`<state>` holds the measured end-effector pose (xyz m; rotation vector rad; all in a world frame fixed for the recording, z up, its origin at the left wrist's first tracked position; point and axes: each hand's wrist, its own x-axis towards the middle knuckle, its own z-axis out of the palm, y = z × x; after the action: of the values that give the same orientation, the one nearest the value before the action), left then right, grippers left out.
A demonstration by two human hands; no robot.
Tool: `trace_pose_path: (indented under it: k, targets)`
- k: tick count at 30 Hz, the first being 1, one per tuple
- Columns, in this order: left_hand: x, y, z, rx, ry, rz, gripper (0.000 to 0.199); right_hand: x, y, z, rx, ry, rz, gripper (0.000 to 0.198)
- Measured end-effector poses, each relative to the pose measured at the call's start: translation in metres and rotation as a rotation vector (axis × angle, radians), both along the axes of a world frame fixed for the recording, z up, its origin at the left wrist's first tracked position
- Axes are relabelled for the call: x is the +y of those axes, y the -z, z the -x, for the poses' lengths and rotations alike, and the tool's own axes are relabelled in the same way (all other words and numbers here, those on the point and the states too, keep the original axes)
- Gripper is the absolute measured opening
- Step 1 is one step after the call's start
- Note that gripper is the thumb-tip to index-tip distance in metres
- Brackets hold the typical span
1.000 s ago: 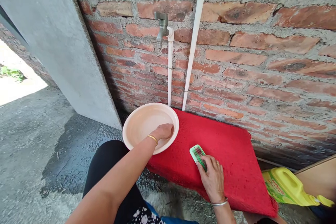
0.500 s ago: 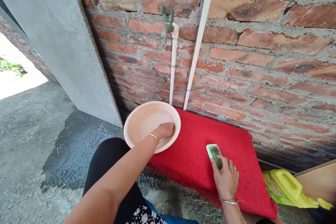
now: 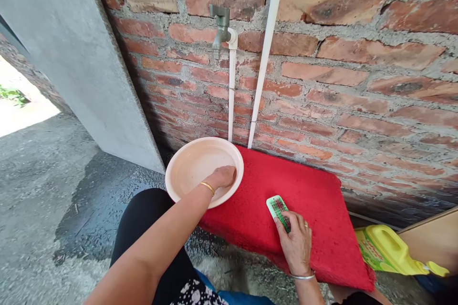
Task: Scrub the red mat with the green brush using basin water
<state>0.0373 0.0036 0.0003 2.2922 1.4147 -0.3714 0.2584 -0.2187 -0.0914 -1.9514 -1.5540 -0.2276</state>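
Note:
My left hand (image 3: 224,177) reaches into a pale pink basin (image 3: 186,162), close to its inner right wall. Its fingers curl downward and press together; their tips and anything in them are hidden. A gold bangle circles that wrist. My right hand (image 3: 296,238) is closed around the near end of a green and white scrub brush (image 3: 279,209), whose green and dark red bristles face up. The brush is over a soaked-looking red cloth (image 3: 315,190), which drapes across a low raised surface. The basin overlaps the cloth's left end.
A brick wall (image 3: 322,76) rises behind, with a tap (image 3: 220,28) above the basin and white pipes (image 3: 265,57). At left leans a grey slab (image 3: 78,57) beside wet concrete floor (image 3: 96,205). A yellow jug (image 3: 388,248) lies at right.
My right hand and the brush have shifted left across the red cloth. My left hand stays in the basin. The whole view has moved slightly.

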Motion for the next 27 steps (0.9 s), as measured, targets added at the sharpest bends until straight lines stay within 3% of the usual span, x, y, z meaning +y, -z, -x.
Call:
trace_pose_path:
  k: [27]
  targets:
    - [-0.012, -0.005, 0.002, 0.036, 0.084, -0.090, 0.030, 0.000, -0.002, 0.004, -0.034, 0.053, 0.050, 0.053]
